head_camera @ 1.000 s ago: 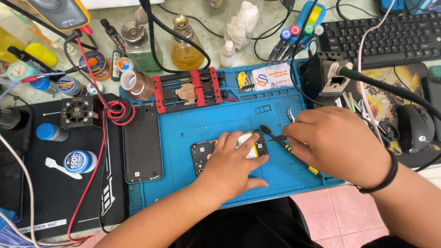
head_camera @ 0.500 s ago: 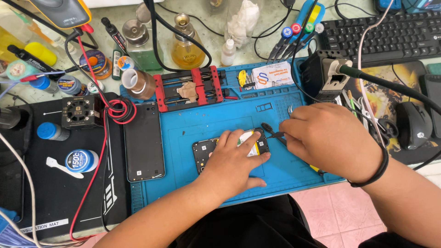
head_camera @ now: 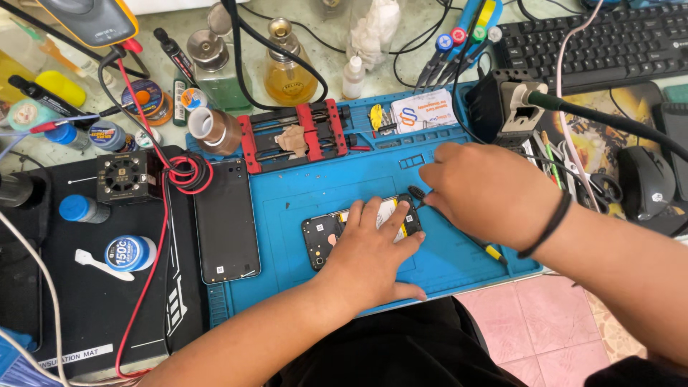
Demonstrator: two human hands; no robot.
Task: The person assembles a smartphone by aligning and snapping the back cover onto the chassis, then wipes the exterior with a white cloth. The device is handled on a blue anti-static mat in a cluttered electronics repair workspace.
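Opened phone (head_camera: 331, 231) under hands, apparently.

Pretty bright, even light all over the blue mat (head_camera: 459, 172); looks soft and diffuse, and I can't tell the source; shadows are weak, just a thin dark edge under the left hand (head_camera: 373, 254) and right hand (head_camera: 487, 190) on the mat; some glare on the glass bottle (head_camera: 289, 68) above the mat and a mild sheen on the black phone (head_camera: 226, 222) at its left edge; focus is sharp mid-frame; the corners far from the mat bend and soften a bit.
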